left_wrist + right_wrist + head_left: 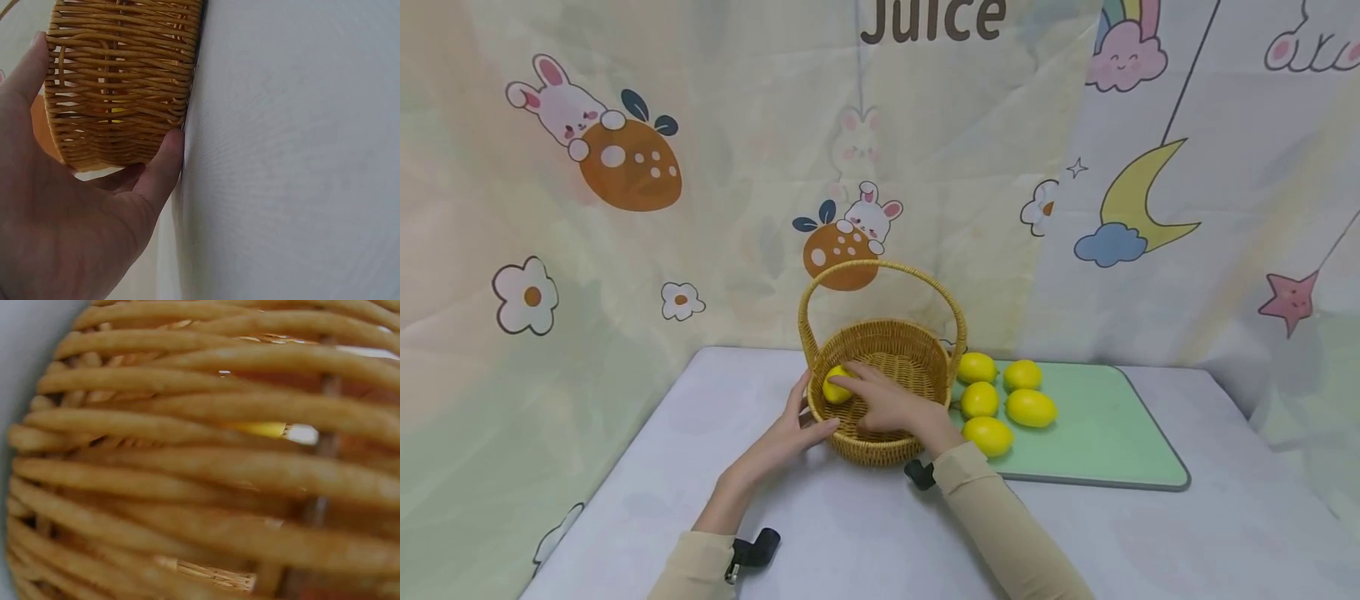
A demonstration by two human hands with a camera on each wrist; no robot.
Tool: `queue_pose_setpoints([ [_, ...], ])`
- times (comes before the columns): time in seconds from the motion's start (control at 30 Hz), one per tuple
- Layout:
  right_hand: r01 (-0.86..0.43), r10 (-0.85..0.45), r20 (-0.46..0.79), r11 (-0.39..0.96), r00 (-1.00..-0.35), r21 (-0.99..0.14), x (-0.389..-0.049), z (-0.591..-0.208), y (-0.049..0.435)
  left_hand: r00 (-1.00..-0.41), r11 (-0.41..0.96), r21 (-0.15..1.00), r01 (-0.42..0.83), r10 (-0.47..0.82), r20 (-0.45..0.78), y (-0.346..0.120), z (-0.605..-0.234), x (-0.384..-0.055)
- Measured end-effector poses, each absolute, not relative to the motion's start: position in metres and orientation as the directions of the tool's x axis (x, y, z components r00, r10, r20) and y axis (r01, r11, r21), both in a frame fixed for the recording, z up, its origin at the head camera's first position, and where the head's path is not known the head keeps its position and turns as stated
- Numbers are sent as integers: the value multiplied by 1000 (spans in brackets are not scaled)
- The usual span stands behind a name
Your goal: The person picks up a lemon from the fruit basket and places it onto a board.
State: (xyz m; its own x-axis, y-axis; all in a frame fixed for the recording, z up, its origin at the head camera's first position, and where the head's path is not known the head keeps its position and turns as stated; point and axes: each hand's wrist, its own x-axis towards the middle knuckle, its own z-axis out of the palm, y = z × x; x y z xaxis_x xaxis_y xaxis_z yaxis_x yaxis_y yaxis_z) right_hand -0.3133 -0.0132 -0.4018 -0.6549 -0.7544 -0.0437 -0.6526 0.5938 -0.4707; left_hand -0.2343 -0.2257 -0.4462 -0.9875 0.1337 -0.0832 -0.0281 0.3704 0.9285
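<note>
A round wicker basket [880, 452] with a tall arched handle stands on the table. My left hand [785, 435] grips its left side, thumb towards the front; in the left wrist view the thumb and a finger [31, 72] span the woven wall. Inside the basket, against the left wall, lies a yellow lemon [836, 392]. My right hand [895, 408] reaches in over the right rim, with extended fingers on top of this lemon and the thumb apart from it. Woven strands fill the right wrist view, hiding that hand; a bit of yellow [262, 429] shows through a gap.
To the right of the basket, several lemons [1031, 408] lie on a green board [1105, 442] with a dark edge. A white table surface [850, 533] runs underneath. Behind hangs a printed cloth backdrop [737, 208] with rabbits and flowers.
</note>
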Motion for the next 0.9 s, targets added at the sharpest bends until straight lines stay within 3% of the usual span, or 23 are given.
queue_pose_setpoints([
  [0.47,-760,-812,65,512,-581,-399,-309,-401,-24,-986,347,938,-18,149,-74,-226,-448,-236],
  [0.67,-724,-791,45,534,-610,-436,-305,-402,-22,-988,369,929,-24,130,-78,-226,-449,-236],
  [0.9,-703,-765,8,587,-643,-402,-300,-400,-13,-989,374,927,-17,131,-71,-226,-448,-236],
])
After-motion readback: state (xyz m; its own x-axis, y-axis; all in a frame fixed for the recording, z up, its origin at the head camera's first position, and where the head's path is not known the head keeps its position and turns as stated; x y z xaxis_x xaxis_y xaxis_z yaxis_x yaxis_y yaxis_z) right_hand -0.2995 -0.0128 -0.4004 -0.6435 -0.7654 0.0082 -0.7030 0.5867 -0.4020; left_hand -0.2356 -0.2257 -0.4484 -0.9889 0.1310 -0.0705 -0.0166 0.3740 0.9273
